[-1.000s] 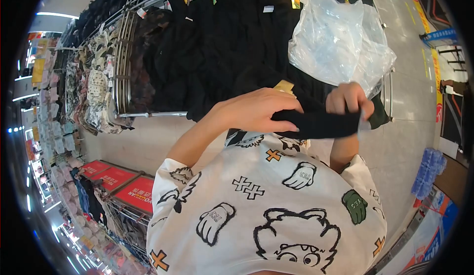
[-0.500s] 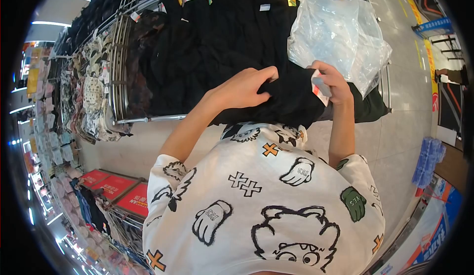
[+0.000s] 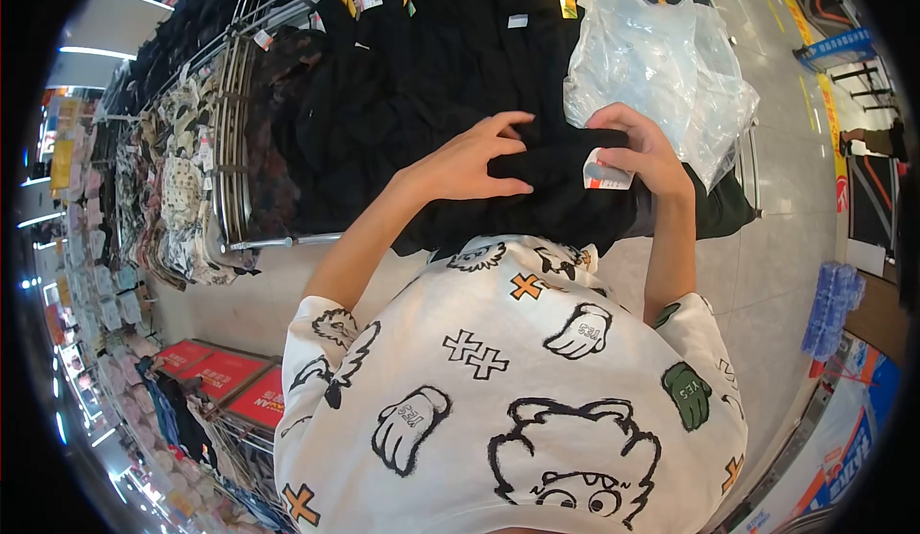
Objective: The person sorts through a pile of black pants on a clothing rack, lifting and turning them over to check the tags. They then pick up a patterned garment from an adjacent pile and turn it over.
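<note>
Black cloth [image 3: 551, 165] is laid crosswise between the hands. Its near-tag [image 3: 609, 171] end is pinched by the right hand [image 3: 647, 156]; the left hand [image 3: 465, 162] is spread wide, contact unclear.

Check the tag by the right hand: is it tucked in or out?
Out: the white-and-red tag shows in plain view against the black cloth, beside the right hand.
</note>
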Demonstrator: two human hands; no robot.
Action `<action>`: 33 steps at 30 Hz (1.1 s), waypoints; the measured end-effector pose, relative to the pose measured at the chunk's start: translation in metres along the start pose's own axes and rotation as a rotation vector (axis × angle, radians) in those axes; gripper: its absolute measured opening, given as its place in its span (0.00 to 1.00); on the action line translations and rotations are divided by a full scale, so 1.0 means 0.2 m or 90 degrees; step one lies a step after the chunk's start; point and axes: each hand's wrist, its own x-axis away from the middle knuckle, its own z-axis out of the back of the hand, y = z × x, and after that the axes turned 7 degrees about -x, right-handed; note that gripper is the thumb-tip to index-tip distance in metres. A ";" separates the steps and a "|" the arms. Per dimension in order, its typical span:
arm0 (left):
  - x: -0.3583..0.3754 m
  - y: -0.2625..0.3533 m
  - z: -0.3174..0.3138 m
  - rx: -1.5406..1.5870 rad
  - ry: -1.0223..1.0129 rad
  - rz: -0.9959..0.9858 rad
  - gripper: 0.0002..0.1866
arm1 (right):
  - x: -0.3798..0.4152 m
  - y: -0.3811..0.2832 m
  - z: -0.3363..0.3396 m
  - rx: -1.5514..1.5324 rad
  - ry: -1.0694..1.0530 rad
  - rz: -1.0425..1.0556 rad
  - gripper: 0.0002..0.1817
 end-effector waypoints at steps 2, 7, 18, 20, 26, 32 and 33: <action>-0.04 0.00 -0.02 0.022 0.047 -0.111 0.20 | 0.00 0.03 0.01 -0.069 -0.031 -0.001 0.23; -0.17 0.03 -0.06 0.282 0.014 -0.119 0.17 | -0.03 0.11 0.05 -0.286 -0.080 0.023 0.25; -0.22 0.07 -0.10 -0.152 0.183 -0.074 0.20 | -0.10 -0.03 0.02 0.427 -0.072 -0.017 0.39; -0.22 0.09 -0.08 -0.146 0.150 -0.023 0.24 | -0.16 0.02 -0.04 0.520 -0.039 0.042 0.34; -0.13 0.01 0.03 -0.135 0.038 0.079 0.32 | -0.20 -0.11 -0.14 0.460 0.038 -0.096 0.21; -0.08 -0.05 0.11 -0.070 0.067 0.005 0.20 | -0.24 0.04 -0.09 0.465 -0.036 0.062 0.24; -0.09 -0.03 0.12 -0.090 0.082 -0.010 0.19 | -0.25 0.06 -0.11 0.467 -0.047 0.149 0.26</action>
